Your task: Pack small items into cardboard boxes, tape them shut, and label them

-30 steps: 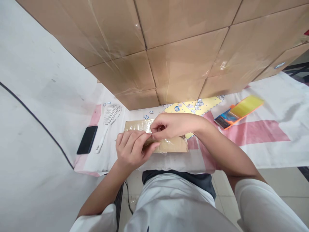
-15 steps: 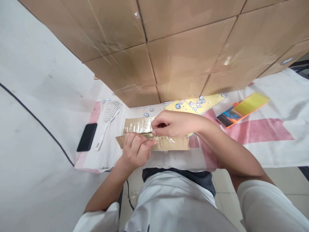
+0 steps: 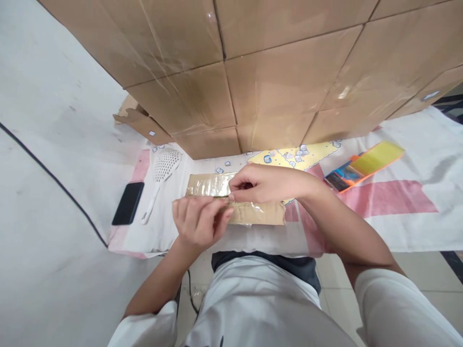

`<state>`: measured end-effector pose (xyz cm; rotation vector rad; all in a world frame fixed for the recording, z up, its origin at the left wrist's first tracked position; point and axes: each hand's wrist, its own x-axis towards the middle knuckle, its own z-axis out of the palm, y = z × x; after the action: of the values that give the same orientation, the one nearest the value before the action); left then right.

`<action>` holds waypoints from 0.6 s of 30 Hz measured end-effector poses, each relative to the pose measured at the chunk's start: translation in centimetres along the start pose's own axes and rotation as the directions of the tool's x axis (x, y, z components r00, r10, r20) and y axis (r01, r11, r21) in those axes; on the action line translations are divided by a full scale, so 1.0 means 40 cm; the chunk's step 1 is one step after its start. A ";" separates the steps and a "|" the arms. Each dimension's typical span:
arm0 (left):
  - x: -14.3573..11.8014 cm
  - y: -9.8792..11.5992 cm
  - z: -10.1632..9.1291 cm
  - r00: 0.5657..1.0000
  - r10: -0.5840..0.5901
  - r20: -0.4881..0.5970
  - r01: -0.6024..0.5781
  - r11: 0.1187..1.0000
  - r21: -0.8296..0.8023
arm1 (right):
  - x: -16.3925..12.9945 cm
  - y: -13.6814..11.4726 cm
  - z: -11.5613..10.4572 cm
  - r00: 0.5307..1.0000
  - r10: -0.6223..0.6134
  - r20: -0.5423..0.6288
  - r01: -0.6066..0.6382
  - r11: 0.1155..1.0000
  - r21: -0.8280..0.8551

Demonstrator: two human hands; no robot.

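Observation:
A narrow folded piece of cardboard [image 3: 265,215] with shiny clear tape [image 3: 213,183] across it lies on the table in front of me. My left hand [image 3: 200,221] is closed over its near left part, fingers bent and pressed on the cardboard and covering its left end. Above the middle fold, my right hand [image 3: 262,183] is in a pinch, with thumb and forefinger at the tape. How much of the tape sits between those fingertips is hidden. Both hands are close together, their fingertips nearly meeting at the fold.
Stacked cardboard boxes [image 3: 271,96] stand along the back. A white slotted skimmer [image 3: 166,165] and a black phone [image 3: 128,204] lie left, near the wall. On the right is an orange-and-yellow packet [image 3: 365,166]. A patterned cloth [image 3: 390,226] covers the table; a torn cardboard flap [image 3: 144,126] shows behind.
My left hand has shifted slightly left, its fingers less tightly curled and spread further over the cardboard. My right hand stays in its pinch at the fold. The view has tilted a little.

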<state>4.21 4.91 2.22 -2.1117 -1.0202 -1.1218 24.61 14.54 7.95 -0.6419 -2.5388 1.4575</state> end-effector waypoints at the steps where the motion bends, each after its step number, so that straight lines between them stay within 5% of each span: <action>1: 0.010 0.002 -0.006 0.999 -0.030 -0.014 0.030 0.999 0.028 | -0.001 -0.003 -0.001 1.000 0.000 0.001 0.000 1.000 -0.009; 7: 0.067 0.008 -0.033 0.963 0.140 0.231 -0.164 0.982 0.089 | -0.011 -0.025 -0.001 0.995 0.035 0.094 -0.029 0.997 -0.068; 11: 0.079 0.009 -0.034 0.933 0.267 0.243 -0.299 0.948 0.109 | -0.009 -0.016 -0.009 0.991 0.017 0.135 -0.005 0.996 -0.084; 18: 0.046 0.050 -0.043 0.946 0.119 0.302 -0.159 0.981 0.112 | -0.001 0.000 -0.023 0.995 -0.012 0.100 0.021 0.996 -0.087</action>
<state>5.74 3.19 4.45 -2.2427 -1.0265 -0.6627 24.97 15.25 8.44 -0.5728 -2.6899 1.4130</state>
